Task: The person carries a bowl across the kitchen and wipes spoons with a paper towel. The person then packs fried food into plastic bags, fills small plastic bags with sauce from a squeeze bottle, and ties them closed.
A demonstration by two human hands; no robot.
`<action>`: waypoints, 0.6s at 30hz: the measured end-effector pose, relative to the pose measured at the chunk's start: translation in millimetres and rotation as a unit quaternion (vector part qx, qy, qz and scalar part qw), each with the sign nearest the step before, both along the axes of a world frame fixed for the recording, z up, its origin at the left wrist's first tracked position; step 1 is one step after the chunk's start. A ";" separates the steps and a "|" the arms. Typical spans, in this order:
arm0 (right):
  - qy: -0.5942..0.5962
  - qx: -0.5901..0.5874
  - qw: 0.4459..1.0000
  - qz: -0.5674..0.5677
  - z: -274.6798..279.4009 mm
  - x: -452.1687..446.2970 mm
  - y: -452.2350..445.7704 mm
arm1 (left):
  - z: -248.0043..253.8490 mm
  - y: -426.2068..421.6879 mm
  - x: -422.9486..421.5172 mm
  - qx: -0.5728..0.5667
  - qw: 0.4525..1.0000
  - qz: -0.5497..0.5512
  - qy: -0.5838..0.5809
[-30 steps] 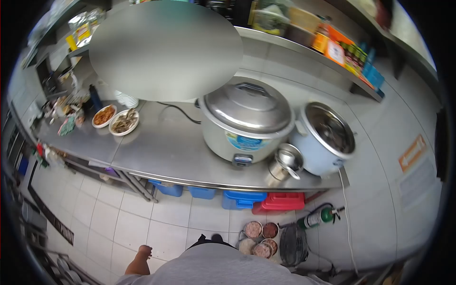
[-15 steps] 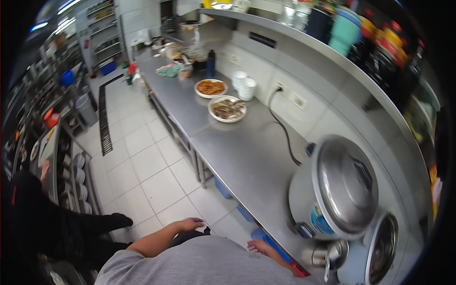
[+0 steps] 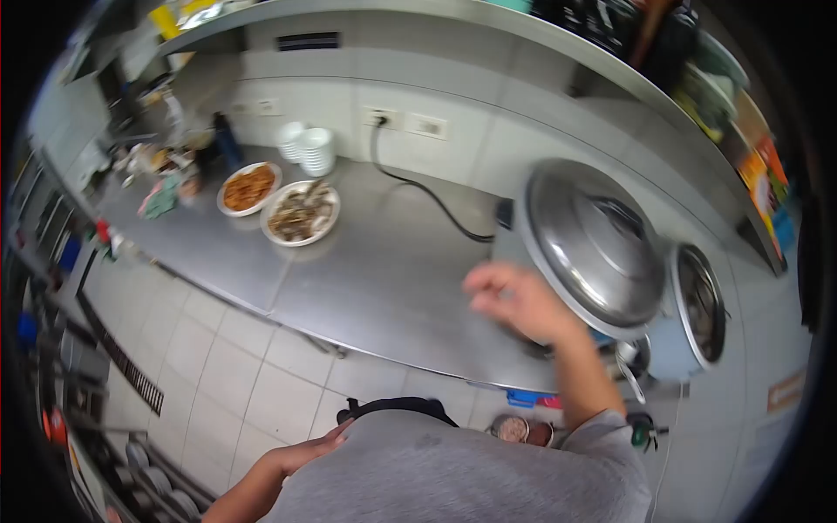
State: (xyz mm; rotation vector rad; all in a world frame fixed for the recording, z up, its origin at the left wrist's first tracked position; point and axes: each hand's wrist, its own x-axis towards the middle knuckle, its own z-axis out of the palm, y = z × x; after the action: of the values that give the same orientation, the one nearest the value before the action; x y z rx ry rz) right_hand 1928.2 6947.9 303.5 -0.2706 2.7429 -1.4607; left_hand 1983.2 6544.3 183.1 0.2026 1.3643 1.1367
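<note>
My right hand [image 3: 514,301], slightly blurred, reaches over the steel counter beside a large rice cooker [image 3: 514,248] with a domed metal lid [image 3: 602,235]. Its fingers are apart and bent, with nothing between them. Low at my waist, my left hand [image 3: 318,446] rests against the side of my grey shirt, fingers stretched out and holding nothing. A ladle [image 3: 629,375] lies past the cooker, near a second pot [image 3: 676,340] with a lid.
On the steel counter [image 3: 384,279] are a plate of reddish food [image 3: 248,188], a plate of brownish food [image 3: 301,213] and stacked white bowls [image 3: 316,152]. A black cord [image 3: 418,185] runs from a wall socket toward the cooker. An overhead shelf [image 3: 418,12] holds bottles.
My view has turned right toward the counter. My right hand has risen from beside my body to in front of the rice cooker. The left hand stays by my waist.
</note>
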 end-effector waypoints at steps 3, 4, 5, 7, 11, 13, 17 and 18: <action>0.162 0.372 0.891 -0.204 51.7 -14.6 128.5 | 7.0 15.2 -23.0 -0.031 0.998 -0.053 0.020; 0.129 0.398 0.873 -0.251 59.1 -19.4 175.3 | 6.7 20.0 -29.3 -0.055 0.996 -0.062 0.025; 0.097 0.422 0.852 -0.294 65.9 -22.3 212.1 | 10.0 26.4 -38.1 -0.050 0.996 -0.066 0.023; -0.006 0.415 0.867 -0.276 73.1 -25.2 266.0 | 19.3 44.3 -57.0 -0.191 0.948 -0.212 0.143; -0.043 0.446 0.872 -0.196 61.6 -32.6 299.9 | 39.2 104.0 -71.3 -0.212 0.916 -0.120 0.320; -0.023 0.459 0.867 -0.191 52.9 -32.4 306.9 | 32.6 131.4 -73.3 -0.127 0.930 -0.011 0.346; -0.049 0.433 0.883 -0.177 64.3 -28.3 317.1 | 19.2 188.4 -54.2 0.003 0.946 0.170 0.277; -0.006 0.424 0.887 -0.181 64.1 -28.4 328.0 | 15.7 198.7 -48.4 0.047 0.939 0.230 0.252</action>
State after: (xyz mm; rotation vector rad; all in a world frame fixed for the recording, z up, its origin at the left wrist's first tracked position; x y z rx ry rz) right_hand 1899.8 7276.0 367.6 0.2860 3.1915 -0.1454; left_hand 1934.8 6743.0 198.8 0.2633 1.8755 1.6158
